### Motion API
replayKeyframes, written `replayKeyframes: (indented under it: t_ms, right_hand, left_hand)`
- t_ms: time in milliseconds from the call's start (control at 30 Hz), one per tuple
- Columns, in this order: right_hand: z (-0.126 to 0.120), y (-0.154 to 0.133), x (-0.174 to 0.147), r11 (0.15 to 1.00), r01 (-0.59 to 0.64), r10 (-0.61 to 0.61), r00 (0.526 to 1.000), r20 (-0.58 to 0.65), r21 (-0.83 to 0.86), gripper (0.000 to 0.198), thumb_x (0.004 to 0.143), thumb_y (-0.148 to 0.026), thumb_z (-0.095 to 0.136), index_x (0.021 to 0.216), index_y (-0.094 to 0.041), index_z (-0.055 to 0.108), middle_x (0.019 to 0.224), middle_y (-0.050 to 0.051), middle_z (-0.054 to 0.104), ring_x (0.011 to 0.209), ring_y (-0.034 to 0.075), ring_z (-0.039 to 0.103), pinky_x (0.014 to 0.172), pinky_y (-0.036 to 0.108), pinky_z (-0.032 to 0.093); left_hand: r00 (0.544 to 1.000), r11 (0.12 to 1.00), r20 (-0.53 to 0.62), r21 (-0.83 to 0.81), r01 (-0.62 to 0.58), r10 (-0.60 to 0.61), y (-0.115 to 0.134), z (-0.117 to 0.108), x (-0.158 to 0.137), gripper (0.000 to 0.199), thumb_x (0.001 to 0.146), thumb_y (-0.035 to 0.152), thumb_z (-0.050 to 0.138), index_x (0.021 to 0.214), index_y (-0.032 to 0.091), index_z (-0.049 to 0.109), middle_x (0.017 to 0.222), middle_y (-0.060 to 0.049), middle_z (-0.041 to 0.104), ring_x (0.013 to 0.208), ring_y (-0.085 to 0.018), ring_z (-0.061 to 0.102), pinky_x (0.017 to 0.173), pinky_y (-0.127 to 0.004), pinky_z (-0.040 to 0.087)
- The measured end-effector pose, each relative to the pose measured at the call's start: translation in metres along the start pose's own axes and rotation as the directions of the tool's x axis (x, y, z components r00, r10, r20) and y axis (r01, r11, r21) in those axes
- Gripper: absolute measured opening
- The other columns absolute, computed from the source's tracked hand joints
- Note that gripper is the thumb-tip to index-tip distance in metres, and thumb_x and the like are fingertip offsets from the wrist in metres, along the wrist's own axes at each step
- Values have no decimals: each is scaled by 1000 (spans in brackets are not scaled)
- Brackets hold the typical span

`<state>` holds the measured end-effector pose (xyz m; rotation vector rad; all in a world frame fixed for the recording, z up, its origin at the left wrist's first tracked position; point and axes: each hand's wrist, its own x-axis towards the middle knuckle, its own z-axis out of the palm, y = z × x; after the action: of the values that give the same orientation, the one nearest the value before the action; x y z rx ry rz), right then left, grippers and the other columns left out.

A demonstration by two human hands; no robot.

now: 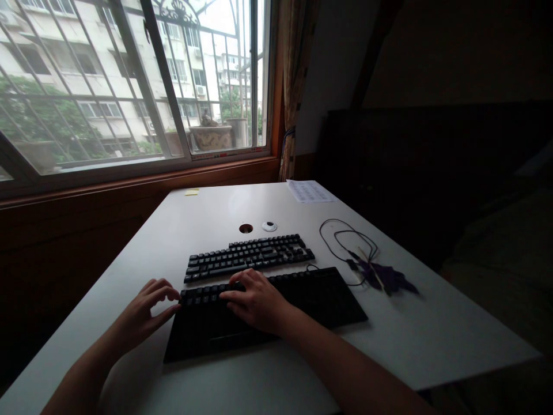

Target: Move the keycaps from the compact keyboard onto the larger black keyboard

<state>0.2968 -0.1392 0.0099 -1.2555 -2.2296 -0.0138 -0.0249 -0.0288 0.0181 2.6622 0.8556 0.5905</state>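
Counter: white surface (147, 253) carrying 2 dark key layouts, 1 behind the other; we see it under a barred window.
Front keyboard: a black board (207, 323) nearest us, keycaps showing along its upper rows. Its lower part is too dark for us to read.
Rear key rows: dark keycaps (250, 257) in keyboard order just beyond the board, with pale gaps at the right end. We judge them loose.
Left hand: thumb and fingers of the left hand (140, 311) curve in at the board's upper left end. We can't make out whether the tips pinch a keycap.
Right hand: fingers of the right hand (259, 297) are bent over the upper rows, thumb near the index finger. A grip on a keycap is unclear to us.
Cable: looped (352, 264) to the right of the board, beside purple cloth (391, 279) and a thin stick (375, 272).
Risk, rows: a knuckle or a nudge of the board could scatter the rear keycaps, they sit so close.
Risk, seating: poor light could lead us to press a keycap askew or into a wrong place.
Risk, hole: a stray keycap could drop through the round opening (246, 229) behind the rows.
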Motion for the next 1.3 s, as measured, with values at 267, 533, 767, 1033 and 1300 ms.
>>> replayKeyframes:
  t_ms: [267, 533, 767, 1033, 1300]
  right_hand:
    - [-3, 0, 2, 1000, 0, 0, 999, 33, 2, 28, 98, -39, 59, 124, -34, 69, 130, 5, 58, 112, 22, 52, 101, 41, 43]
    - [-3, 0, 2, 1000, 2, -2, 999, 44, 5, 28, 98, -39, 59, 122, -33, 71, 130, 6, 59, 113, 23, 52, 99, 41, 45]
    - [-5, 1, 1, 999, 38, -38, 999, -21, -2, 25, 97, -37, 60, 117, -31, 73, 125, 6, 63, 111, 24, 52, 98, 44, 44]
    - [-4, 3, 0, 999, 39, -39, 998, -43, -4, 22, 96, -37, 61, 111, -31, 75, 121, 5, 65, 112, 25, 52, 96, 44, 45]
    - [-9, 3, 1, 999, 52, -51, 993, -107, 7, 19, 96, -33, 62, 109, -27, 75, 113, 6, 67, 105, 23, 55, 94, 43, 45]
  left_hand:
    - [998, 1000, -65, -12, -4, 4, -5, 12, 6, 30, 95, 41, 60, 121, 26, 62, 101, -5, 64, 90, -20, 56, 77, -32, 51]
    - [998, 998, 0, 34, -57, 57, -4, 9, 18, 20, 95, 38, 61, 110, 26, 68, 103, -5, 63, 99, -22, 53, 87, -35, 48]
    - [999, 998, -5, 27, -50, 50, -7, 11, 15, 21, 94, 38, 62, 110, 26, 68, 104, -5, 64, 99, -23, 54, 86, -34, 49]
    - [989, 1000, -145, -27, 11, -14, 4, 12, 18, 25, 98, 43, 54, 102, 25, 70, 98, -6, 65, 94, -22, 57, 81, -33, 50]
    - [984, 1000, -180, 27, 15, -10, 21, -5, 67, 33, 95, 52, 56, 92, 24, 73, 90, -4, 65, 81, -20, 58, 75, -33, 49]
